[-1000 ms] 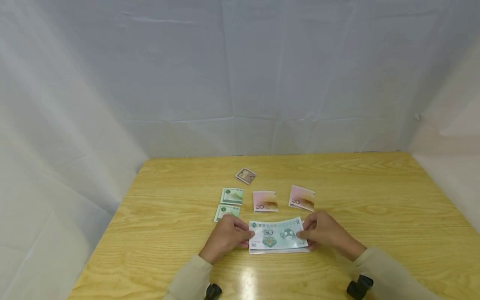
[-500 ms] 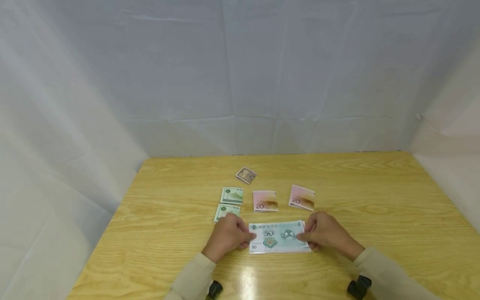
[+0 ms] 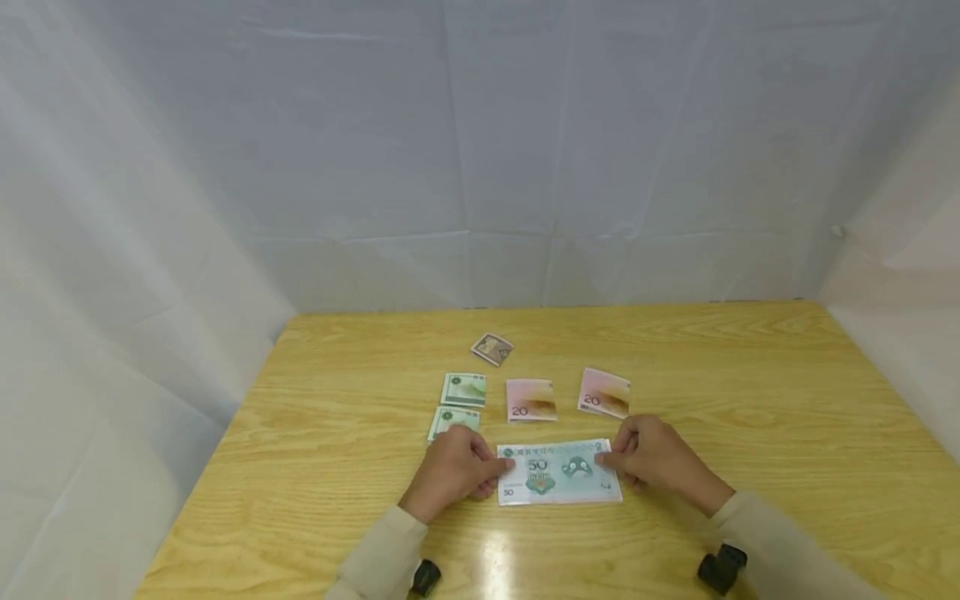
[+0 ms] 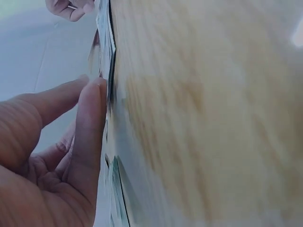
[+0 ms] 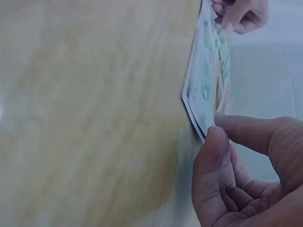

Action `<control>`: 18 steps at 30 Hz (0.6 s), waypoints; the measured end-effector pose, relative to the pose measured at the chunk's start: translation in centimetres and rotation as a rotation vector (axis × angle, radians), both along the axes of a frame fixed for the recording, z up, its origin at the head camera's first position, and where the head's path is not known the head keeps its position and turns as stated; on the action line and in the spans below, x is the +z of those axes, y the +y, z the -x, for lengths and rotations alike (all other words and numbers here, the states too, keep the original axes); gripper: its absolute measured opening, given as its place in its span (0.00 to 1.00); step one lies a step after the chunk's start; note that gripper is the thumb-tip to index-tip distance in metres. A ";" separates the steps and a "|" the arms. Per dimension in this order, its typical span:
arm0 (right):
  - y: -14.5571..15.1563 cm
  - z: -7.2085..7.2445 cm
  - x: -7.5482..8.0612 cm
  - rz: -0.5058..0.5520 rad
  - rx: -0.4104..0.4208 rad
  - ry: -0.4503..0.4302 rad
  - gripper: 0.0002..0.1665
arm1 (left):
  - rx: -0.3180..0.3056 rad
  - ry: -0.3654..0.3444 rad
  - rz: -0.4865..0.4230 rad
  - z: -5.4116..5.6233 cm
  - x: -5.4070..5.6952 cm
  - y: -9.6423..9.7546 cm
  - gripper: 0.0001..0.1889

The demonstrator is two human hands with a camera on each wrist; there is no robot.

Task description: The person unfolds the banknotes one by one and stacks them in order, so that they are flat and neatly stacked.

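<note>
A teal 50 banknote (image 3: 558,473) lies flat near the table's front, its long side across me. In the right wrist view another layer of paper (image 5: 190,111) shows under it. My left hand (image 3: 455,471) pinches the note's left end, thumb on top, fingertips at the edge. At the opposite end, my right hand (image 3: 660,460) pinches the upper right part between thumb and finger. Just beyond lie a pink folded 20 note (image 3: 531,400) and a second pink 20 note (image 3: 604,392). Beside the left hand is a green folded note (image 3: 453,421), partly covered by it.
Another green folded note (image 3: 464,389) sits behind the first. Farther back rests a small brown folded note (image 3: 492,349). The wooden table (image 3: 750,400) meets white sheeting (image 3: 525,167) at its back and sides. Black wrist cameras (image 3: 722,568) ride on both sleeves.
The tilted 50 note has come down level over the paper beneath, their edges now nearly lined up. Both hands stay at its ends; the right has shifted slightly up along its end.
</note>
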State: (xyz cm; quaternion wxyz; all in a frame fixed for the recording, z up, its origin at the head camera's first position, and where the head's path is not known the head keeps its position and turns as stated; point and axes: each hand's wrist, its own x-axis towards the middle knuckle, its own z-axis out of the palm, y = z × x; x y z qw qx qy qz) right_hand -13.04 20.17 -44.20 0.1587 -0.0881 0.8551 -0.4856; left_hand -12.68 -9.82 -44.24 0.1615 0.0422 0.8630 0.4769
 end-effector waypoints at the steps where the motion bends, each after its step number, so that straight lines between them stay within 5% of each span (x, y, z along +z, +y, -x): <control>1: 0.1 0.2 0.2 -0.012 -0.012 0.019 0.14 | -0.002 -0.002 -0.019 0.0 0.0 -0.1 0.11; 9: 1.9 3.0 0.6 -0.117 -0.166 0.067 0.12 | -0.062 -0.037 -0.132 -0.3 0.2 -0.9 0.07; 18: 3.3 5.7 0.3 -0.159 -0.257 0.033 0.24 | -0.047 -0.118 -0.284 -0.7 0.5 -0.9 0.08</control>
